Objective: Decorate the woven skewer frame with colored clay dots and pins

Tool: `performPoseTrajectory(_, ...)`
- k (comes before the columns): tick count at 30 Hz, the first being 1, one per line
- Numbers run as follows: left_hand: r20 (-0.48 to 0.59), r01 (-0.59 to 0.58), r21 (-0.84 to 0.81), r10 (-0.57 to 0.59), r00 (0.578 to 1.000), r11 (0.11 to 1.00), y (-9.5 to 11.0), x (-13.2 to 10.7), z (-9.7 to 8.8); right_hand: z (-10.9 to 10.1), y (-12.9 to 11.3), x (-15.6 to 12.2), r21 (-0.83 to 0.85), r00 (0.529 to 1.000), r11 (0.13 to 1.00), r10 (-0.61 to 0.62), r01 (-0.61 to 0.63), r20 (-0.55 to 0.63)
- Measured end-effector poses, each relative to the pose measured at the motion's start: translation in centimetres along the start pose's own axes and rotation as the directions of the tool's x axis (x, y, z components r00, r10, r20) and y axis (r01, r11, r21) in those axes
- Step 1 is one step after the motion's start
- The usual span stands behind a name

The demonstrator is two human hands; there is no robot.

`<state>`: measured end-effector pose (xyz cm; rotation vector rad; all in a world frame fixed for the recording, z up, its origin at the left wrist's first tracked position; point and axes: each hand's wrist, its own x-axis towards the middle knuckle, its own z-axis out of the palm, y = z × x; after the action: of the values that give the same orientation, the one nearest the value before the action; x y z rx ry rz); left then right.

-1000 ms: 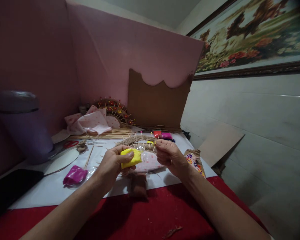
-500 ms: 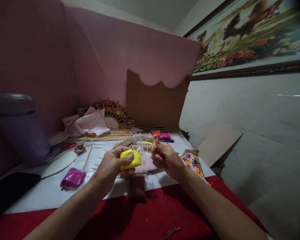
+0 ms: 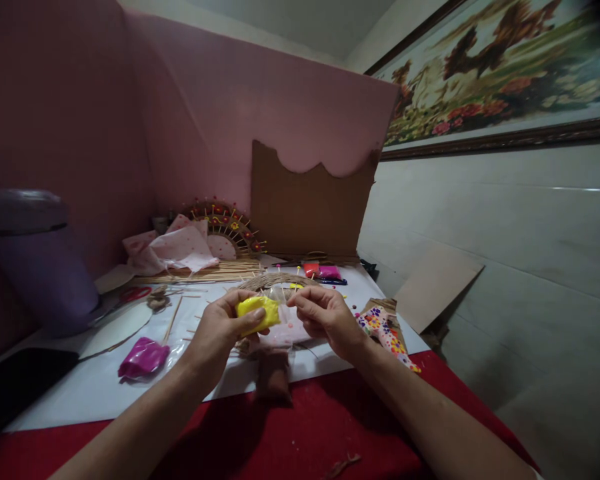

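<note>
My left hand (image 3: 219,330) is closed round a bag of yellow modelling clay (image 3: 257,313), thumb on top. The bag's clear plastic end (image 3: 281,297) points towards my right hand (image 3: 327,321), whose thumb and fingers are pinched together close by it. What those fingertips hold is too small to make out. Beneath both hands lies a twine-wrapped arch (image 3: 265,282) with thin sticks and a pink dotted fabric middle (image 3: 285,333), partly hidden. In front of it sits a bag of brown clay (image 3: 274,377).
At left are a bag of magenta clay (image 3: 144,358), a purple tumbler (image 3: 45,267) and a dark flat object (image 3: 27,383). Behind stand a decorated half-round piece (image 3: 220,220) and cut cardboard (image 3: 307,207). Red and pink clay packets (image 3: 329,272) and flowered fabric (image 3: 387,333) lie right.
My right hand has moved slightly left and down, closer to the bag's plastic end. The small yellow bit at its fingertips no longer shows. My left hand still holds the yellow clay.
</note>
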<state>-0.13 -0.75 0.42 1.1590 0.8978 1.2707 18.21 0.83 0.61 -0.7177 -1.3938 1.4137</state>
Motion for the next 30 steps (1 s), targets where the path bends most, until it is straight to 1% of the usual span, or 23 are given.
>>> performPoseTrajectory(3, 0.013, -0.048, 0.04, 0.048, 0.999, 0.998, -0.1, 0.0, -0.1, 0.1, 0.1, -0.1, -0.05, 1.0, 0.999, -0.007, 0.007, 0.009)
performPoseTrajectory(8, 0.028, -0.069, 0.023, 0.068, 0.997, 0.997, -0.3, 0.1, -0.3, 0.2, 0.1, -0.3, -0.095, 0.999, 0.995, -0.023, 0.025, 0.025)
performPoseTrajectory(11, 0.034, -0.042, 0.011, 0.042, 0.999, 0.999, -0.5, 0.1, -0.3, 0.2, 0.2, -0.4, -0.163, 0.997, 0.986, -0.01, 0.024, 0.082)
performPoseTrajectory(13, 0.034, -0.005, -0.002, 0.005, 0.999, 1.0, -0.6, 0.1, -0.3, 0.1, 0.3, -0.4, -0.248, 0.991, 0.967, -0.024, 0.056, 0.128)
performPoseTrajectory(15, 0.033, 0.024, -0.025, -0.024, 0.999, 0.999, -0.7, 0.1, -0.2, 0.0, 0.3, -0.4, -0.304, 0.988, 0.948, -0.058, 0.098, 0.141)
performPoseTrajectory(16, 0.027, 0.03, -0.044, -0.029, 0.999, 0.999, -0.6, 0.1, -0.1, -0.1, 0.3, -0.4, -0.3, 0.989, 0.947, -0.08, 0.115, 0.125)
performPoseTrajectory(18, 0.003, 0.027, -0.089, -0.027, 1.0, 0.996, -0.4, 0.0, 0.0, -0.1, 0.0, -0.3, -0.216, 0.99, 0.967, -0.127, 0.136, 0.055)
performPoseTrajectory(20, -0.038, 0.022, -0.136, -0.028, 0.999, 0.991, 0.0, 0.0, 0.2, -0.1, -0.2, -0.2, -0.082, 0.989, 0.986, -0.145, 0.144, -0.016)
performPoseTrajectory(23, -0.049, 0.063, -0.155, -0.071, 0.996, 0.986, 0.5, -0.1, 0.4, -0.1, -0.2, 0.0, 0.028, 0.995, 0.995, -0.09, 0.091, -0.045)
performPoseTrajectory(25, -0.007, 0.103, -0.114, -0.104, 0.995, 0.988, 0.6, -0.1, 0.5, -0.1, 0.0, 0.2, 0.045, 0.998, 0.998, -0.036, 0.039, -0.052)
performPoseTrajectory(28, 0.059, 0.145, -0.015, -0.144, 0.988, 0.989, 0.4, -0.1, 0.3, -0.4, 0.3, 0.5, 0.093, 0.997, 0.996, 0.016, -0.009, -0.072)
performPoseTrajectory(30, 0.059, 0.152, 0.045, -0.155, 0.986, 0.987, 0.2, 0.0, 0.2, -0.7, 0.5, 0.6, 0.139, 0.996, 0.99, 0.039, -0.028, -0.075)
